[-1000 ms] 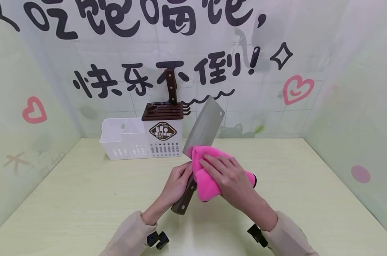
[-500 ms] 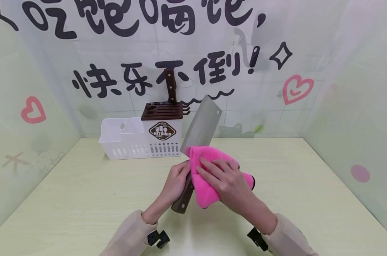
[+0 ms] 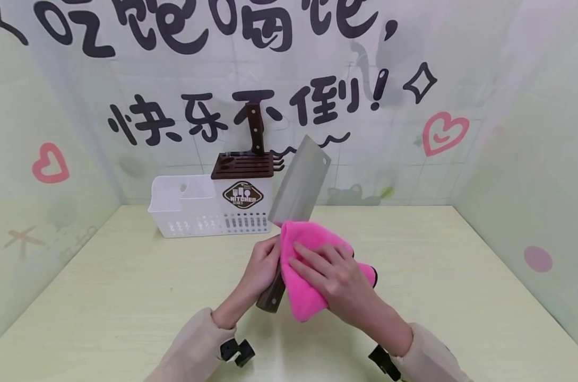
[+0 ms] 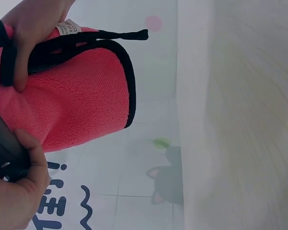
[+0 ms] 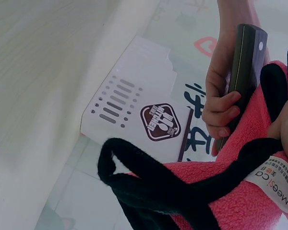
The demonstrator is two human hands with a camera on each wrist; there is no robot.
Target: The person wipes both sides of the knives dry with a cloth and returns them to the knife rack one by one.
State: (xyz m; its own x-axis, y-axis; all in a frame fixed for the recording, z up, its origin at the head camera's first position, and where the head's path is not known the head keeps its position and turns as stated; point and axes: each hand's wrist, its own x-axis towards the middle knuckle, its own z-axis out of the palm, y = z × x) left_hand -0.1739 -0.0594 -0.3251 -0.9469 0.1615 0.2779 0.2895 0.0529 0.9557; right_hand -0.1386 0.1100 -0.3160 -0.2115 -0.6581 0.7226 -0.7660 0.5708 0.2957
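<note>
A cleaver (image 3: 300,183) is held up at a slant over the table, its wide blade pointing up and away. My left hand (image 3: 261,268) grips its dark handle (image 5: 250,57), as the right wrist view shows from the side. Bunched in my right hand (image 3: 344,282) is a pink cloth (image 3: 302,300) with black edging, lying across the blade's base and the top of the handle. The right fingers press spread on the cloth's face, and in the left wrist view the thumb (image 4: 21,72) hooks behind its folds. The cloth hides the joint of blade and handle.
A white perforated basket (image 3: 188,212) stands against the back wall on the left. Its right part is a knife block with a brown slotted top (image 3: 243,165), from which a knife handle (image 3: 256,129) rises. The pale wooden table (image 3: 107,297) extends to both side walls.
The cloth under my right hand has slid down and slightly left toward the handle, baring a little more blade. The cleaver has shifted slightly up and left; my left hand keeps its grip.
</note>
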